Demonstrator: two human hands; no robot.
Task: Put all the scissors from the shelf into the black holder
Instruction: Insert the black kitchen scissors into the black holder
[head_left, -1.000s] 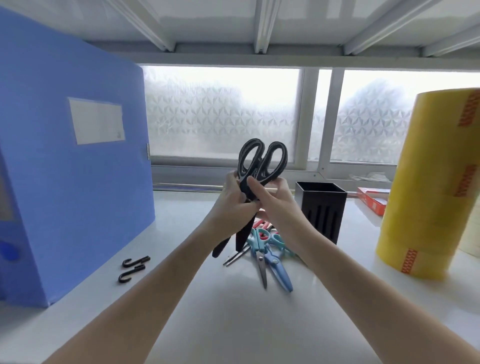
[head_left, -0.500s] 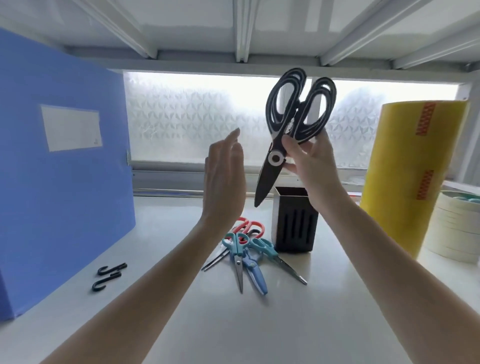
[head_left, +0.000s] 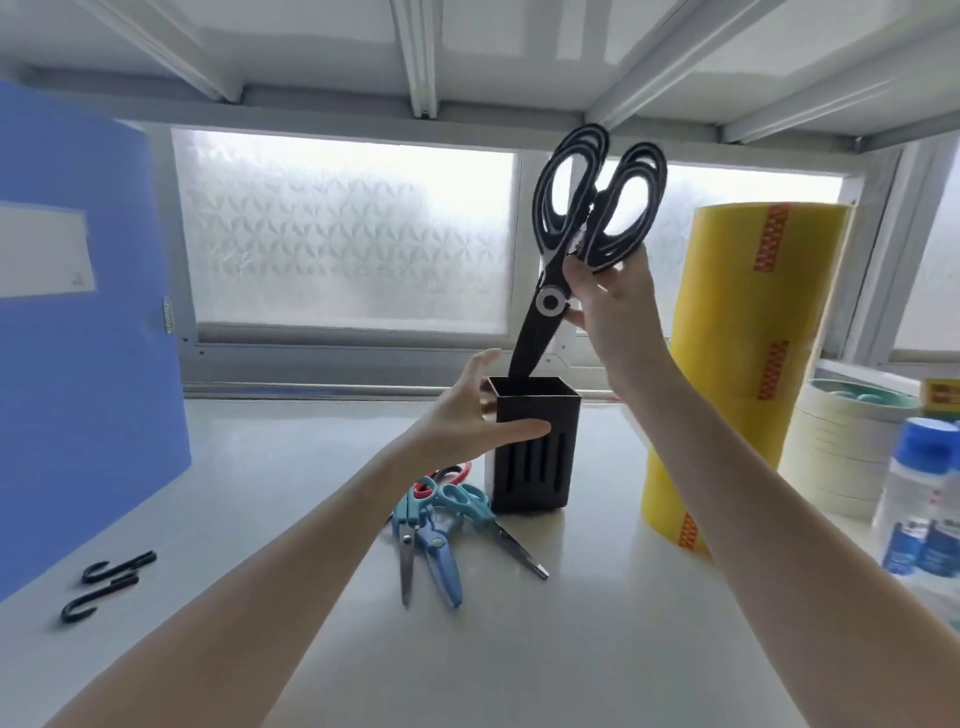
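My right hand holds large black scissors upright by the neck below the handles, blades shut, tip just at the open mouth of the black holder. My left hand grips the holder's upper left side, thumb across its front. The holder stands upright on the white shelf. In front of it lie teal scissors, blue scissors and red-handled scissors, overlapping in a small pile, the red ones partly hidden by my left forearm.
A blue file box stands at the left, with two black hooks beside it. A tall yellow tape roll stands right of the holder, then stacked white tape rolls and a blue-capped bottle. Shelf beams run low overhead.
My right hand lowered the black scissors until the tip reached the holder's mouth. My left hand, open in the air before, now grips the holder.
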